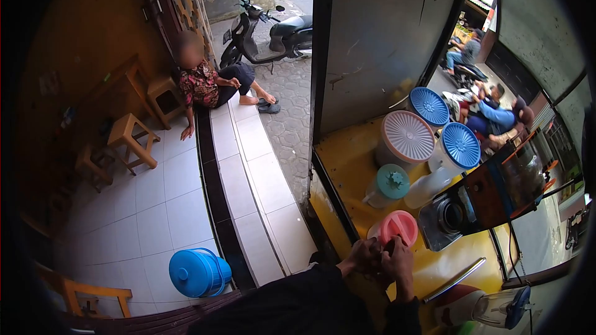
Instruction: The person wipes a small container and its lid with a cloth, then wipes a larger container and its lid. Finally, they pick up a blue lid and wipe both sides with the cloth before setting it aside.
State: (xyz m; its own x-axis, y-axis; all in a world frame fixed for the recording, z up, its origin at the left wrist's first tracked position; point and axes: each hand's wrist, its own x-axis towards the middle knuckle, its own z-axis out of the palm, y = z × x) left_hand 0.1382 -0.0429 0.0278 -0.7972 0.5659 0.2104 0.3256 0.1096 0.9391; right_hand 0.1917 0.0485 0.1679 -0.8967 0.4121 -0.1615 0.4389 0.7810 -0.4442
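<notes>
Just in front of a container with a pink lid [400,224], my two hands are close together over the yellow counter [354,149]. The fingers of my left hand [362,257] are curled inward. My right hand [398,263] is also closed, its fingertips beside the lid's near edge. Whatever lies between my fingers is too small and dark to make out. Behind the pink lid stand a teal-lidded jug [390,185] and a whitish plastic bottle [428,187].
Canisters with a pale pink lid [406,130] and blue lids [460,144] stand farther back. At right are a metal tube [454,280] and a blender [496,308]. A blue bucket [192,272] stands on the tiled floor. A person [202,87] sits on the step near a scooter [267,34].
</notes>
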